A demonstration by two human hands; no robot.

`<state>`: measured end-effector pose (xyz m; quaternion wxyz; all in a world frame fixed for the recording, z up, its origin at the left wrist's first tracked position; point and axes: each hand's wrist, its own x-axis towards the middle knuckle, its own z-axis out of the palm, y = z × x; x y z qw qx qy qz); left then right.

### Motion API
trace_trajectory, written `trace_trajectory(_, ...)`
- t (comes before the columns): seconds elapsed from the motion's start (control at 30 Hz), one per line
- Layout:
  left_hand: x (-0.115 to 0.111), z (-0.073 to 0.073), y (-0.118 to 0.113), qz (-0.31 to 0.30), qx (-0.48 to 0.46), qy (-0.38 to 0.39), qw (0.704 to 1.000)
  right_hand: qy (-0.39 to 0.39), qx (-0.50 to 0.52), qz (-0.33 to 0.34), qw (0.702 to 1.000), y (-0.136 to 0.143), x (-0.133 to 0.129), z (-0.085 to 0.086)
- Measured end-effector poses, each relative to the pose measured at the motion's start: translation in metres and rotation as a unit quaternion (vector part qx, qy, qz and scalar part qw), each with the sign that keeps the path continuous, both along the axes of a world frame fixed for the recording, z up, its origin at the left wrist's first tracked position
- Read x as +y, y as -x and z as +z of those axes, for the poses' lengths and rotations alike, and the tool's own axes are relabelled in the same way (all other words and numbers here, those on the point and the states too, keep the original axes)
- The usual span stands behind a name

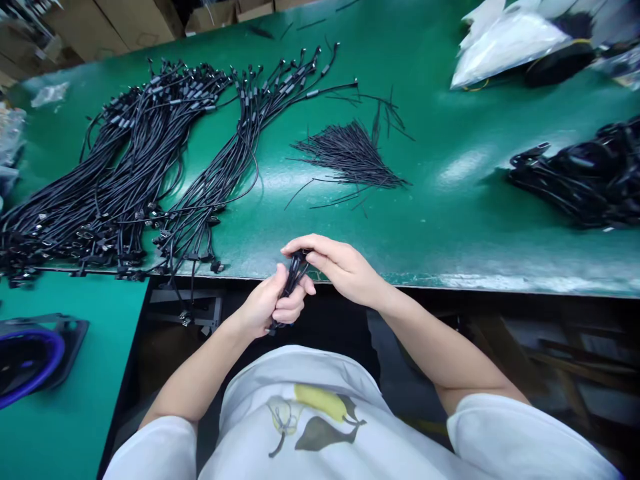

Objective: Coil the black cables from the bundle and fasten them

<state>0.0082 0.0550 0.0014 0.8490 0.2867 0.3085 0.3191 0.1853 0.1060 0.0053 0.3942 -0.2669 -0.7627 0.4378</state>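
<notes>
My left hand is wrapped around a folded black cable, held just off the table's front edge. At the cable's upper end, the thumb and bent fingers of my right hand close over it; the part between them is mostly hidden. Beyond my hands lies a loose pile of short black twist ties. A smaller bunch of black cables with plugs at both ends spreads out to the left of the ties.
A big heap of similar cables covers the table's left side. Bundled black cables lie at the right, with white plastic bags behind them. A blue-rimmed round object sits on the lower-left green surface. Cardboard boxes stand behind the green table.
</notes>
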Motion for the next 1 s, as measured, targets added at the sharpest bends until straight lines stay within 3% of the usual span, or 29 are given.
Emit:
trace_trajectory(0.23, -0.013, -0.010, 0.001, 0.077, 0.183, -0.113, 0.974, 0.023, 0.008, -0.062, 0.998, 0.001, -0.002, -0.008)
trace_trajectory(0.4, -0.014, -0.018, -0.005, 0.143, 0.194, -0.108, 0.965, 0.139, 0.105, -0.095, 0.980, 0.008, -0.005, -0.020)
trace_trajectory(0.5, -0.008, -0.020, -0.010, 0.182, 0.260, -0.161, 0.935, 0.200, 0.114, -0.123, 0.965, 0.014, -0.015, -0.029)
trace_trajectory(0.63, -0.004, -0.023, -0.017, 0.109, 0.402, -0.313, 0.853, 0.210, 0.024, -0.097, 0.972, 0.023, -0.028, -0.030)
trace_trajectory(0.73, -0.005, -0.022, -0.018, 0.029, 0.433, -0.401, 0.807, 0.225, 0.005, -0.116, 0.967, 0.021, -0.026, -0.024)
trace_trajectory(0.83, -0.009, -0.017, -0.009, -0.047, 0.429, -0.429, 0.794, 0.222, -0.026, -0.147, 0.964, -0.003, -0.012, -0.019)
trace_trajectory(0.9, -0.012, -0.019, 0.005, -0.082, 0.436, -0.451, 0.774, 0.188, -0.111, -0.221, 0.951, -0.037, 0.001, -0.016)
trace_trajectory(0.93, -0.012, -0.022, 0.012, -0.080, 0.449, -0.449, 0.768, 0.164, -0.176, -0.277, 0.930, -0.059, 0.007, -0.014)
trace_trajectory(1.0, -0.013, -0.032, 0.028, -0.063, 0.468, -0.438, 0.765, 0.118, -0.297, -0.396, 0.861, -0.111, 0.019, -0.006)
